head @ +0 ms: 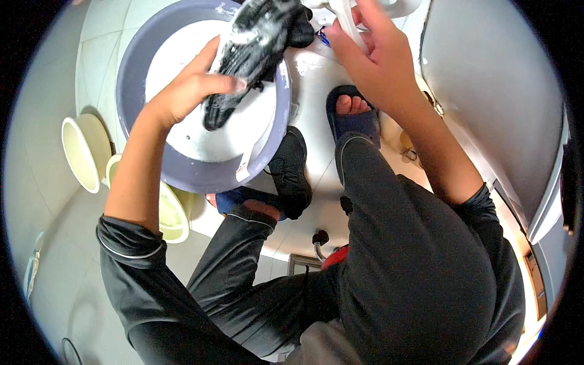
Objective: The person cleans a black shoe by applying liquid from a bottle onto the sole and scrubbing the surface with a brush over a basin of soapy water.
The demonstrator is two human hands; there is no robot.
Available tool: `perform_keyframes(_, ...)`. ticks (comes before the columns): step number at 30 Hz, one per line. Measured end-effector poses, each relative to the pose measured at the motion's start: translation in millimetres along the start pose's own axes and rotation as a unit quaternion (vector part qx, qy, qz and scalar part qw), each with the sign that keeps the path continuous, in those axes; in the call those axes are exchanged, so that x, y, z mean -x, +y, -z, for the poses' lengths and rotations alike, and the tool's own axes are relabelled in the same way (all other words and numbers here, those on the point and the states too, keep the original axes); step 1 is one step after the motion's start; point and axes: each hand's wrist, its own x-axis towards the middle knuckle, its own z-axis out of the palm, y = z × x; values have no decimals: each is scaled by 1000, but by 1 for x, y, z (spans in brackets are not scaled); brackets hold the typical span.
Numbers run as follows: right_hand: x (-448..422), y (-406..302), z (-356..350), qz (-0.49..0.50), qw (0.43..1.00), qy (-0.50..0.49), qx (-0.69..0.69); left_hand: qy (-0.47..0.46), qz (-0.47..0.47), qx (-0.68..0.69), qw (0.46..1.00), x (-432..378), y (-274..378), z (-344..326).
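My left hand (191, 86) grips a wet black shoe (255, 50) streaked with white foam. Its white sole edge faces my palm, and the shoe is tilted over a grey-purple plastic basin (137, 86). White sudsy water (205, 141) fills much of the basin. To the right, my right hand (374, 59) has its fingers around a white plastic handle (345, 20), with something blue beside the fingertips. What the handle belongs to is partly hidden by the fingers and cut off at the top edge.
Another black shoe (292, 178) is on the tiled floor against the basin's lower right. Pale yellow tubs (86, 153) lie at the left by the wall. My slippered feet (351, 114) flank the loose shoe. A large grey panel (492, 100) rises at right.
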Motion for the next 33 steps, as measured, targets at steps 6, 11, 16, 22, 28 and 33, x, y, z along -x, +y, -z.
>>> perform_keyframes(6, -12, -23, -7, 50, 994, -98, 5, 36, -39, 184, 982, 13, -16, -29)
perform_keyframes(11, -12, 0, -28, 70, 990, -108, 60, 84, -118, 186, 972, 16, -10, -60)
perform_keyframes(16, 16, -16, -19, 96, 951, -282, 82, 137, -38, 214, 967, 19, -17, -68)
perform_keyframes(22, 7, -16, -11, 117, 940, -284, 146, 192, -68, 236, 950, 20, -41, -89)
perform_keyframes(28, -51, -17, 3, 17, 943, -273, 189, 206, -152, 287, 923, 26, -11, -109)
perform_keyframes(33, -2, -1, -21, 119, 947, -203, 219, 296, -144, 127, 936, 25, -32, -118)
